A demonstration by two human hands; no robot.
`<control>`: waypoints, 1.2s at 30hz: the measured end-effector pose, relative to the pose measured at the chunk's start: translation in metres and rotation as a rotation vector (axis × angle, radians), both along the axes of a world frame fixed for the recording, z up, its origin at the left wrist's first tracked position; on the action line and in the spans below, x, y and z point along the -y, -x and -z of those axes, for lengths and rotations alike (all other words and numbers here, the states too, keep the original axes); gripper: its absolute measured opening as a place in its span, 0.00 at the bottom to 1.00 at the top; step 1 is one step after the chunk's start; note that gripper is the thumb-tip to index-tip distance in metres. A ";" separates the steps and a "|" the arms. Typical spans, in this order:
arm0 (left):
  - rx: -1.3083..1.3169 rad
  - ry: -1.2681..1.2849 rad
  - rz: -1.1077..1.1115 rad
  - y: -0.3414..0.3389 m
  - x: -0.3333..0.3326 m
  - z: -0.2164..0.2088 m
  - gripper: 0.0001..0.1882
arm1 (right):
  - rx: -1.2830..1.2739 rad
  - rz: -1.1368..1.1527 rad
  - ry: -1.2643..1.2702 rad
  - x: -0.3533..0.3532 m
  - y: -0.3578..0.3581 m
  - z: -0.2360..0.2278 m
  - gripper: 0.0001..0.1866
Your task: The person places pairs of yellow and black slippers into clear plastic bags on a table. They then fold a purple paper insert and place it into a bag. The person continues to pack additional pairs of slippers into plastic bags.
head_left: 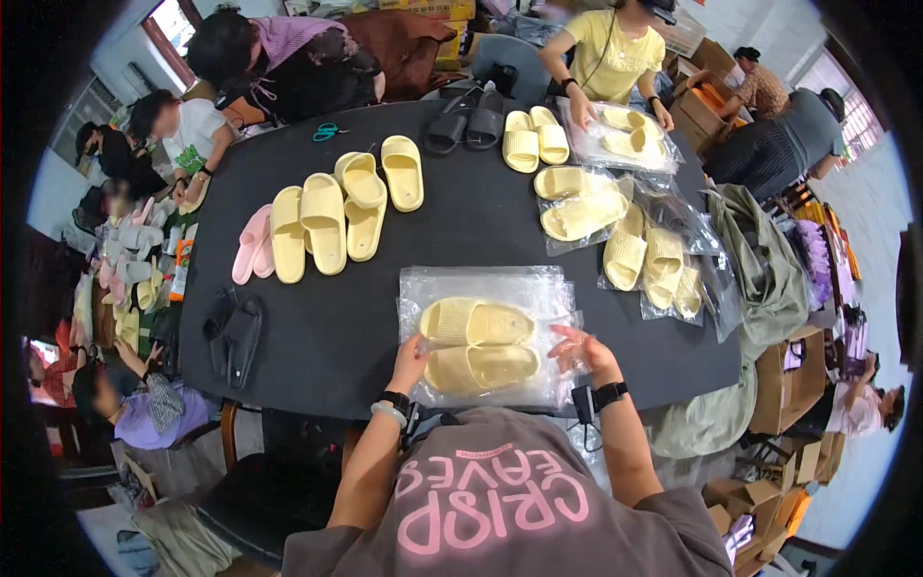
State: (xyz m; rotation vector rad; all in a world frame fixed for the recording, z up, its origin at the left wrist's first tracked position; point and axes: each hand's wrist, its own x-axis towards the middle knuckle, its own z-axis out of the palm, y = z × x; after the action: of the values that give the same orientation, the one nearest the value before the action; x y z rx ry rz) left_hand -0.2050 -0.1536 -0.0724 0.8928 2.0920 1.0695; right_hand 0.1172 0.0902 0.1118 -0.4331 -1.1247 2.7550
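Observation:
A pair of pale yellow slippers [478, 322] lies side by side inside a clear plastic bag [481, 392], on top of more flat clear bags [481, 280] at the table's near edge. My left hand [411, 363] grips the bag's left edge, fingers closed beside the slipper toes. At the bag's right edge, my right hand [588, 352] pinches the loose clear film, its fingers partly curled. Farther off to the right sit bagged yellow slippers [582, 212] and a loose yellow pair [535, 140].
Several loose yellow slippers [324, 216], a pink pair [253, 244] and a black pair [234, 337] occupy the left of the dark table [385, 288]. Teal scissors [327, 132] and black slippers [465, 122] lie at the back. Across the table, a person in yellow [615, 58] handles bagged slippers.

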 end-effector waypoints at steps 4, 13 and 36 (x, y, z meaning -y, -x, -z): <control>0.044 0.011 -0.014 0.001 0.010 0.016 0.25 | 0.202 0.128 0.239 -0.005 -0.022 0.051 0.19; 0.336 0.270 -0.090 0.013 0.012 0.018 0.16 | -0.054 -0.313 -1.761 0.026 0.069 0.068 0.18; 0.570 0.096 -0.393 -0.004 0.002 -0.012 0.07 | 0.964 0.327 -1.412 -0.006 -0.140 0.076 0.05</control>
State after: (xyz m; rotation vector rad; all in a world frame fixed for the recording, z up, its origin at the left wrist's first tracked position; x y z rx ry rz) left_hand -0.2011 -0.1553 -0.0600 0.0923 1.8340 1.2290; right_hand 0.2571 0.0965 0.0360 -1.4484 -2.4021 0.8472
